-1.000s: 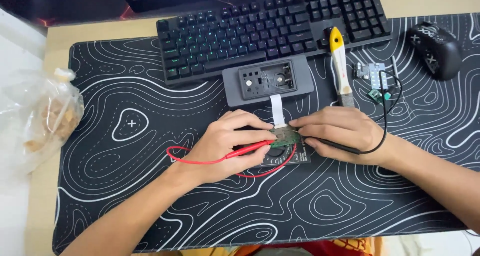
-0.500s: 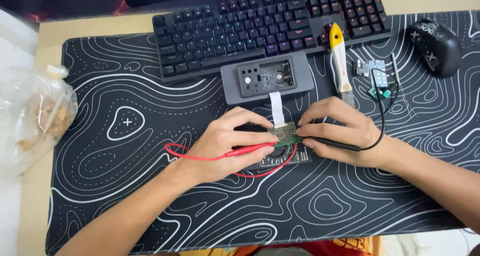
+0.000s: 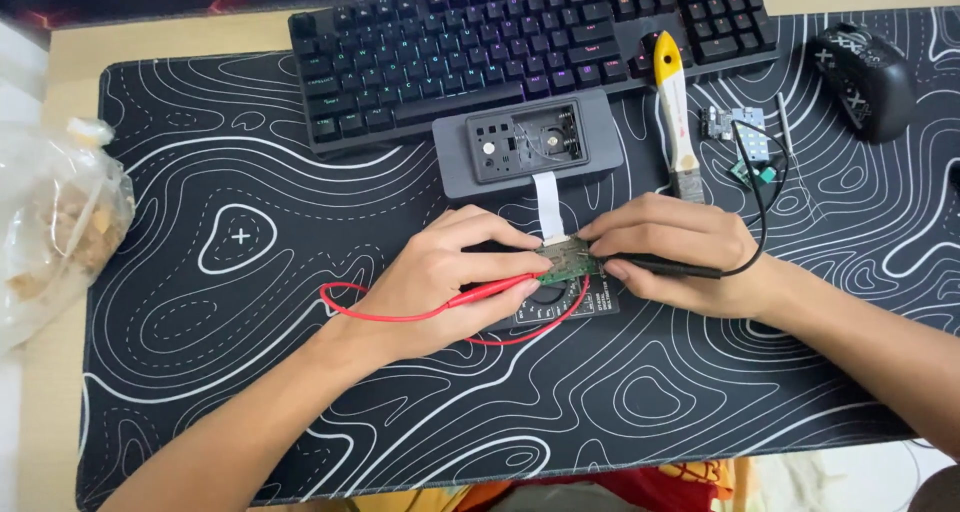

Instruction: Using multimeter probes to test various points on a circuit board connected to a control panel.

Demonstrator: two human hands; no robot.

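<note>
Red probe [image 3: 480, 294] seemingly touching circuit board [image 3: 570, 260].

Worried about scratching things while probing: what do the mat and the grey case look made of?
The mat looks like soft cloth-topped rubber: matte black, printed white contour lines, no glare. The grey case seems moulded matte plastic, with crisp square cutouts and rounded corners.

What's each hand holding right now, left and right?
Left hand: closed on the thin red test probe, tip at the small green circuit board.
Right hand: closed on the thin black test probe.
</note>
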